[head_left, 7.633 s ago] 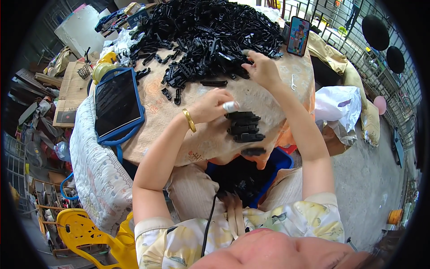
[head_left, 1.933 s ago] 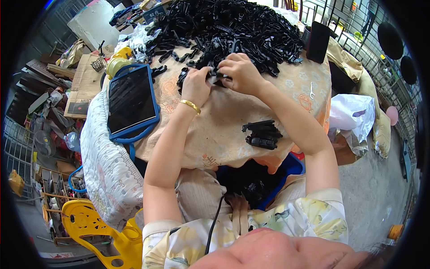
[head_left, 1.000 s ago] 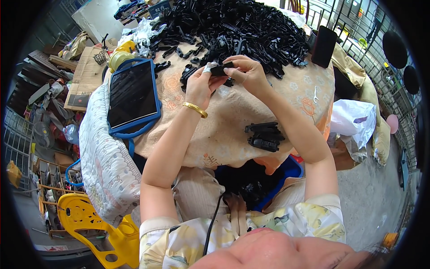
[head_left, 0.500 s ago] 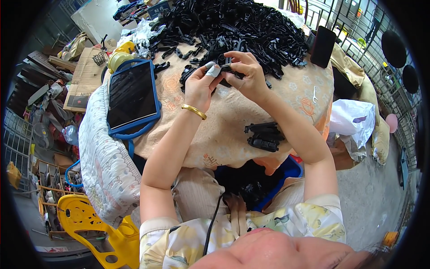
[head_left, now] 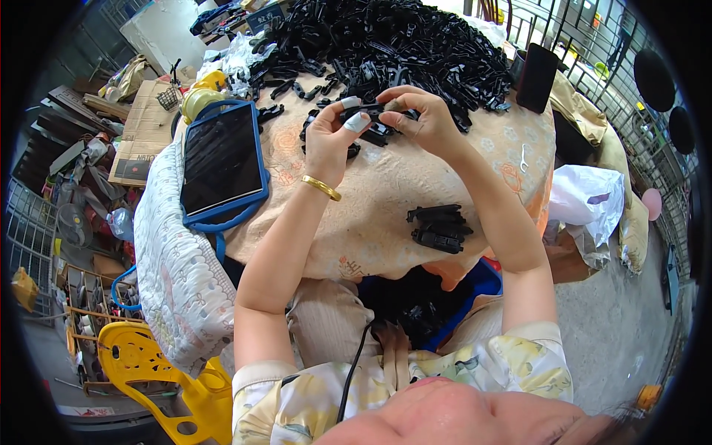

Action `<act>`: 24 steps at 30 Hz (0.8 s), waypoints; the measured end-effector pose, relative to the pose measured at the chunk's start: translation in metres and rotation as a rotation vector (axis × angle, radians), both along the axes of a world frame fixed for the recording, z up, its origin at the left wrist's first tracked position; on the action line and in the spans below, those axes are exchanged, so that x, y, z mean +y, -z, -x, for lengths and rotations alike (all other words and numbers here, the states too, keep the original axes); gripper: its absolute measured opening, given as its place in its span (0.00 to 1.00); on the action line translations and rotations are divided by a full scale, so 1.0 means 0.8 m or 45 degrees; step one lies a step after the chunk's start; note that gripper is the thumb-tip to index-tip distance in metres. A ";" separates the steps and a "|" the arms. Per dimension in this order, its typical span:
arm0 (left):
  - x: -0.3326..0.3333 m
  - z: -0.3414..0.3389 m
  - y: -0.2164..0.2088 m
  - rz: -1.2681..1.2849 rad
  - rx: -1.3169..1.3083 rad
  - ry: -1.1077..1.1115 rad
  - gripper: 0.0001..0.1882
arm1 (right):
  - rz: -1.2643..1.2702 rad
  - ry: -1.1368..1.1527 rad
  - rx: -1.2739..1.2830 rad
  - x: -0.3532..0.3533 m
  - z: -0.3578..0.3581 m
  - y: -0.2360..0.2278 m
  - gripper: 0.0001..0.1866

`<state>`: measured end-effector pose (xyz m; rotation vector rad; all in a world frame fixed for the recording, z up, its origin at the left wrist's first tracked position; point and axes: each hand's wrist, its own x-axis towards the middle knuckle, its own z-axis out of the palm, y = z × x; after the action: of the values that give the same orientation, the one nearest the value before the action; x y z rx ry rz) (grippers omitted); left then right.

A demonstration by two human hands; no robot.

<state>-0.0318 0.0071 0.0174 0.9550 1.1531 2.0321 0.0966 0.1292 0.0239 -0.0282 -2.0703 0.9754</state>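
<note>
You've got both hands up over the table, working one black part between them. Your left hand pinches its near end with taped fingertips, and your right hand grips the other end, fingers curled around it. So both are closed on that same piece, held just above the cloth at the front edge of the big heap.

As for progress, I'd say you're early in it. The small stack sitting near the table's front edge, closer to you and well apart from the heap, looks like the finished ones, and it's only a handful. The heap behind your hands is huge by comparison and covers most of the far half of the table. There's also a blue bin below the table edge with more black pieces in it; can't tell if those are done or not.

The piece in your hands looks mid-assembly to me, though it's too small to see if the bits have actually clicked together.

Other stuff around: a tablet in a blue case to your left, a dark phone propped at the far right, a white bag off the right side.
</note>
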 end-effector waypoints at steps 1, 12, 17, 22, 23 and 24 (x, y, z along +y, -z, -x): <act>-0.002 0.000 0.000 0.002 0.002 0.000 0.16 | 0.002 0.011 -0.017 -0.002 0.001 0.000 0.11; -0.002 0.003 -0.001 0.140 0.455 -0.157 0.19 | -0.096 0.005 0.005 -0.002 0.001 0.004 0.14; -0.006 0.009 0.000 0.113 0.501 -0.112 0.19 | 0.165 -0.117 -0.057 -0.003 -0.003 -0.003 0.20; -0.004 0.005 -0.005 0.176 0.601 -0.136 0.17 | 0.117 -0.278 -0.142 0.006 -0.006 0.002 0.21; -0.002 0.003 -0.008 0.224 0.687 -0.178 0.16 | 0.116 -0.245 -0.122 0.008 -0.007 0.003 0.21; -0.003 0.002 -0.011 0.275 0.774 -0.225 0.16 | 0.117 -0.246 -0.117 0.008 -0.007 0.003 0.21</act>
<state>-0.0331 0.0050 0.0258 1.4520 1.7866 1.7363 0.1020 0.1358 0.0216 0.0823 -2.1396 1.2066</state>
